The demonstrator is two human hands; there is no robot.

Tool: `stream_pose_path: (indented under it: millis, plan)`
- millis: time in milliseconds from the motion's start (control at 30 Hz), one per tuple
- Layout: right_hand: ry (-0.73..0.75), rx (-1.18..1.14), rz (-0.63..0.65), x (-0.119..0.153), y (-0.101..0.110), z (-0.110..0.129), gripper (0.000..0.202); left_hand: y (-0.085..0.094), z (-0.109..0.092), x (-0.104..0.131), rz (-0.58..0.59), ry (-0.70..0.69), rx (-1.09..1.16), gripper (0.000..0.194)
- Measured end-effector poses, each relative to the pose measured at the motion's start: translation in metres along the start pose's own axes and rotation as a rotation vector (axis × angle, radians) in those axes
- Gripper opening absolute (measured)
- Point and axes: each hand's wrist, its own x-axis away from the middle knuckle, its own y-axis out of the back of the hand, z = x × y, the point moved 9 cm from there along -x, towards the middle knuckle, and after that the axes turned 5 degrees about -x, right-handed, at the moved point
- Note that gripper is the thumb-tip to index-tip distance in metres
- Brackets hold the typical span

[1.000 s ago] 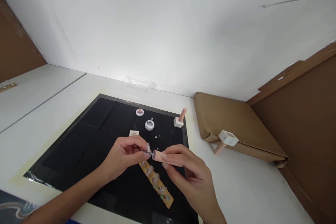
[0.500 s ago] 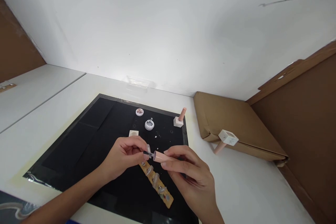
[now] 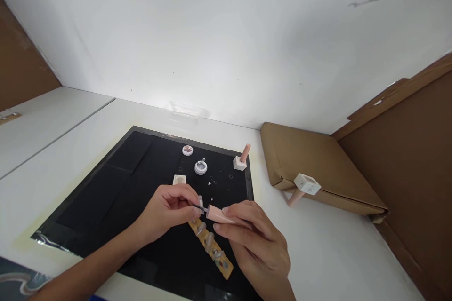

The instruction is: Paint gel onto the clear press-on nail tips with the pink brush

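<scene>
Between thumb and fingers, my left hand (image 3: 173, 207) pinches a small clear nail tip (image 3: 201, 203). My right hand (image 3: 252, 240) holds a pink brush cap (image 3: 219, 215), its thin brush pointing left and meeting the nail tip. Below them a wooden strip (image 3: 221, 263) with several clear tips lies on the black mat (image 3: 141, 169). Partly behind my left hand is a white square bottle (image 3: 179, 179). Farther back sit a round white pot (image 3: 201, 168) and a round container with reddish contents (image 3: 187, 150).
A white bottle with a pink cap (image 3: 240, 163) stands at the mat's right corner. Another bottle (image 3: 307, 184) is tilted against the brown cardboard box (image 3: 314, 155). A clear plastic tray (image 3: 185, 110) lies by the white wall.
My right hand has shifted slightly, and the brush cap is tilted a little differently. The brush now lies across the nail tip with less of its dark end showing. My left hand has hardly moved.
</scene>
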Motion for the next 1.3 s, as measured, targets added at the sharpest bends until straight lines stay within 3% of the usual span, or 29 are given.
stream_pose_path:
  millis: [100,500,767,1100,1300]
  plan:
    - [0.023,0.029,-0.004,-0.001,-0.001,0.005,0.022,-0.001,0.001,0.000,0.020,0.005,0.010,0.004]
    - [0.036,0.064,0.004,0.005,-0.002,0.005,0.032,-0.002,0.004,0.001,0.028,0.030,0.004,0.009]
    - [-0.145,-0.066,-0.075,0.004,0.012,-0.013,0.031,0.004,-0.016,0.001,-0.043,-0.161,-0.154,0.008]
    - [-0.107,-0.100,0.120,-0.005,-0.005,-0.004,0.030,0.002,-0.025,0.001,-0.034,-0.272,-0.320,0.013]
    - [-0.084,-0.107,0.062,-0.004,0.001,-0.005,0.028,-0.003,-0.026,0.004,0.004,-0.337,-0.430,0.014]
